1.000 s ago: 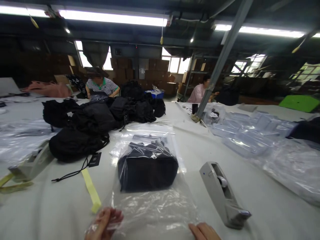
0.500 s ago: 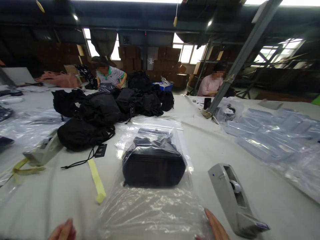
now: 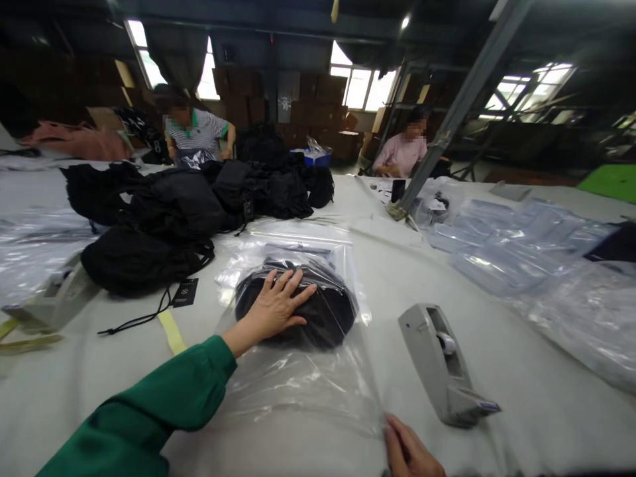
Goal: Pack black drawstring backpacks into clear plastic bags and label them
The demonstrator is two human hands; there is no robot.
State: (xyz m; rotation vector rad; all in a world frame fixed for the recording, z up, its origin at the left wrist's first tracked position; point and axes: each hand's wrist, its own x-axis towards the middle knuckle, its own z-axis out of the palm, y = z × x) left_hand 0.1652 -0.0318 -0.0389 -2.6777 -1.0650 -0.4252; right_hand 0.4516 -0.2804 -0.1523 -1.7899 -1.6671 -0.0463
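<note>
A black fabric bag (image 3: pixel 332 321) lies inside a clear plastic bag (image 3: pixel 298 391) on the white table in front of me. With its fingers spread, my left hand (image 3: pixel 278 306) lies flat on top, pressing the black bag through the plastic. My right hand (image 3: pixel 412 450), at the bottom of the view, pinches the near right corner of the plastic bag; its lower part is cut off by the frame. To the left, a black tag (image 3: pixel 185 292) on a cord lies beside a yellow strip (image 3: pixel 171 332).
A grey tape dispenser (image 3: pixel 442 371) stands right of the plastic bag, and another dispenser (image 3: pixel 62 291) at left. Black bags (image 3: pixel 173 205) are heaped behind. Clear plastic sheets (image 3: pixel 517 245) cover the right side near a slanted metal post (image 3: pixel 447 126). Two people sit across the table.
My left hand has come from the lower left onto the black bag, which looks flatter. My right hand has closed on the plastic bag's corner. The view has shifted slightly.
</note>
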